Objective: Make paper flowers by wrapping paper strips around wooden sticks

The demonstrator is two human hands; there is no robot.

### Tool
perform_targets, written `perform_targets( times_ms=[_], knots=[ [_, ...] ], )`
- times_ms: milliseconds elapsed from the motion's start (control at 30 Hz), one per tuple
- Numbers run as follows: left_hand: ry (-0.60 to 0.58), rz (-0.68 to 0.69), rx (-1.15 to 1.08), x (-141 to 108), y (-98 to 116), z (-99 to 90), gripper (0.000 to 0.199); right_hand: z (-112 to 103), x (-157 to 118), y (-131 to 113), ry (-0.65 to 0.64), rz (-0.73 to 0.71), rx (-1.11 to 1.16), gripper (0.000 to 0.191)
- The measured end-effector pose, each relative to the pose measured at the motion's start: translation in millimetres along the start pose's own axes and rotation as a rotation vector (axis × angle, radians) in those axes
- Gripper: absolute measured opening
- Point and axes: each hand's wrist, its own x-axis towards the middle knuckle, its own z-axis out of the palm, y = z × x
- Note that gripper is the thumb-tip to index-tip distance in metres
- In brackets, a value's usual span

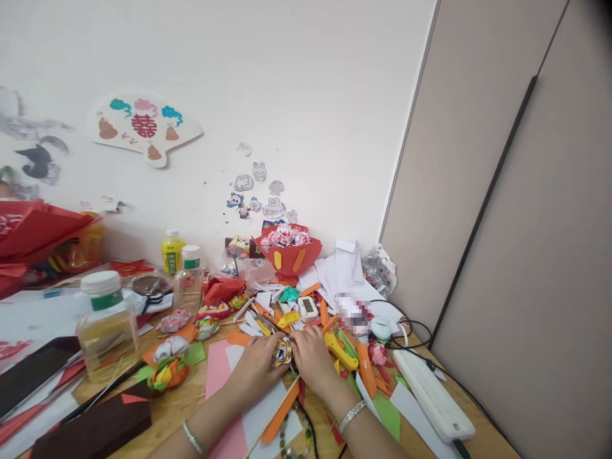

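Observation:
A small paper flower, white with yellow and dark edges, is between my two hands above the table. My left hand closes round its left side, fingers curled. From the right, my right hand pinches the flower's edge, its fingertips partly hidden. Below the hands a thin wooden stick slants down; I cannot tell whether it joins the flower. Under my wrists lie pink paper, white paper and an orange strip. A yellow-handled tool lies just right of my right hand.
A red-wrapped paper bouquet stands against the wall. Clear jars and several finished paper flowers are on the left. A white power strip, dark cables and a small white timer lie among paper scraps.

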Motion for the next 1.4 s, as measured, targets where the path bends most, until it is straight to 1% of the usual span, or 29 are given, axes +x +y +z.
perform_targets(
  times_ms=[233, 433, 500, 600, 800, 933, 1000, 1067, 1100, 1167, 1200, 1267, 1300, 1400],
  knots=[
    [-0.008, 0.0, 0.002, 0, -1, 0.7, 0.038, -2, 0, -2, 0.0, -0.036, 0.01, 0.023],
    [0.004, 0.023, 0.012, 0, -4, 4.4, 0.044, -4, 0, -3, 0.006, -0.064, 0.004, 0.021],
    [0.01, 0.027, 0.014, -1, -4, 4.9, 0.042, -4, 1, -3, 0.014, -0.068, 0.015, 0.021],
    [0.003, 0.023, 0.018, 0, -3, 3.9, 0.037, -4, 0, -3, 0.018, -0.059, 0.037, 0.022],
    [-0.018, 0.002, 0.008, 1, -2, 1.1, 0.039, -4, -1, -4, 0.003, -0.032, 0.039, 0.022],
    [-0.015, 0.011, 0.006, 1, -4, 2.8, 0.038, -4, -1, -7, -0.017, -0.016, 0.021, 0.022],
    [-0.012, 0.01, 0.011, 1, -5, 3.6, 0.038, -7, 1, -5, -0.017, -0.005, -0.012, 0.02],
    [-0.011, -0.011, 0.027, 0, -5, 3.6, 0.04, -14, 4, 5, 0.013, 0.065, -0.096, 0.019],
    [-0.013, -0.025, 0.037, 0, -5, 3.2, 0.041, -18, 5, 13, 0.042, 0.145, -0.162, 0.021],
    [-0.027, -0.049, 0.05, 0, -4, 2.2, 0.043, -27, 7, 34, 0.109, 0.346, -0.296, 0.026],
    [-0.037, -0.057, 0.051, 0, -4, 1.6, 0.043, -31, 7, 46, 0.127, 0.451, -0.351, 0.026],
    [-0.049, -0.067, 0.048, 0, -3, 0.7, 0.043, -35, 5, 68, 0.116, 0.611, -0.396, 0.027],
    [-0.051, -0.07, 0.048, 1, -3, 0.3, 0.042, -35, 4, 77, 0.094, 0.67, -0.392, 0.028],
    [-0.051, -0.074, 0.049, 1, -2, -0.2, 0.041, -33, -1, 92, 0.074, 0.704, -0.382, 0.025]
  ],
)
